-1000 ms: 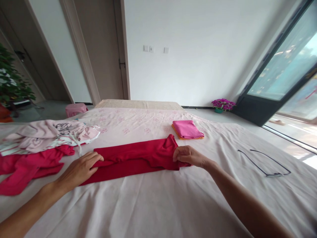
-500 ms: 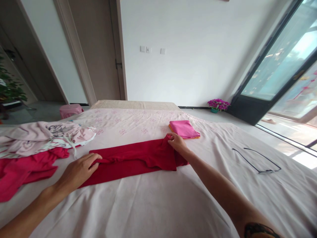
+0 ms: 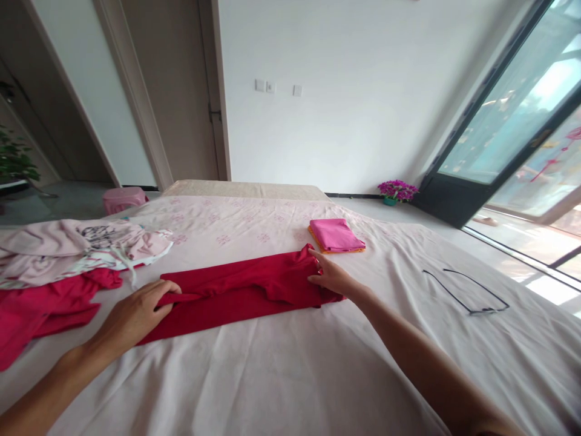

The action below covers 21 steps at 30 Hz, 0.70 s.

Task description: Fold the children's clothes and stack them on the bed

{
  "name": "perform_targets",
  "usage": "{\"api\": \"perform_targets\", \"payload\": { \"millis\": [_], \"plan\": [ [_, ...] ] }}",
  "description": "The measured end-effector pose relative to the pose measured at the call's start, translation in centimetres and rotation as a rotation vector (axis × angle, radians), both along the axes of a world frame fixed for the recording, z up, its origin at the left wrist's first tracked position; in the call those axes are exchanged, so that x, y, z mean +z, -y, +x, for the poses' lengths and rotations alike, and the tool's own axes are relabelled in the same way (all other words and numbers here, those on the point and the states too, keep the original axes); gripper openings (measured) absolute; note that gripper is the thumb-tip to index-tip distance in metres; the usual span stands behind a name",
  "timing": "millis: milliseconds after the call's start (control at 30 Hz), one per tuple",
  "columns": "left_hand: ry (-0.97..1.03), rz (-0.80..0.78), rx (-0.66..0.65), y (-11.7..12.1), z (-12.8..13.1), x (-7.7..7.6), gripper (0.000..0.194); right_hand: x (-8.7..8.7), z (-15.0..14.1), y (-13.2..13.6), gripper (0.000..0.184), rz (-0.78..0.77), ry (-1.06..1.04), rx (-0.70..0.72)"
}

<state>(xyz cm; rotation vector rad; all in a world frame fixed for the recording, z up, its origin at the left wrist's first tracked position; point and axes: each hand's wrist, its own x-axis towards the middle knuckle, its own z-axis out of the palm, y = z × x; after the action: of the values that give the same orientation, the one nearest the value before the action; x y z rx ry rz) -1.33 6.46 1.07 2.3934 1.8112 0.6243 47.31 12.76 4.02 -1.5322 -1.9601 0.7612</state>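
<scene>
A red garment [image 3: 245,303] lies across the bed in a long folded strip, its upper layer wrinkled along the middle. At its left end, my left hand [image 3: 147,303] pinches a fold of the cloth between thumb and fingers. My right hand [image 3: 333,274] is at the far right end, thumb and forefinger around a bunched edge that rises slightly. Just beyond that hand rests a neatly folded pink cloth [image 3: 336,235] on top of an orange folded cloth [image 3: 316,240].
Loose clothes, pale pink [image 3: 49,242] and crimson [image 3: 49,312], are heaped on the left of the bed. Eyeglasses [image 3: 485,310] lie on the pale sheet [image 3: 254,381] at right. Past the bed stand a pink stool [image 3: 124,197] and a pot of purple flowers [image 3: 397,191].
My right thumb and forefinger have spread somewhat at the garment's edge, and the flap below them has drawn in. My left hand still holds its fold. The view has shifted slightly.
</scene>
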Motion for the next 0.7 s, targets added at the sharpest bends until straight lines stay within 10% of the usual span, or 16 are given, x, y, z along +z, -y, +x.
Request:
{"api": "perform_targets", "payload": {
  "millis": [133, 267, 500, 700],
  "plan": [
    [0.036, 0.000, 0.049, -0.2, 0.2, 0.4, 0.023, 0.8, -1.0, -0.6, 0.061, 0.081, 0.188, -0.009],
    [0.059, 0.054, 0.139, -0.6, 0.1, 1.3, 0.024, 2.5, -1.9, -1.0, 0.039, 0.079, -0.191, -0.134],
    [0.060, -0.004, 0.169, -0.2, 0.5, 1.9, 0.024, 1.6, -2.6, -0.2, 0.064, -0.386, -0.346, -0.092],
    [0.185, 0.010, 0.236, -0.2, 0.6, 2.1, 0.025, 3.2, -2.7, -0.4, 0.044, -0.103, -0.698, -0.093]
  ]
}}
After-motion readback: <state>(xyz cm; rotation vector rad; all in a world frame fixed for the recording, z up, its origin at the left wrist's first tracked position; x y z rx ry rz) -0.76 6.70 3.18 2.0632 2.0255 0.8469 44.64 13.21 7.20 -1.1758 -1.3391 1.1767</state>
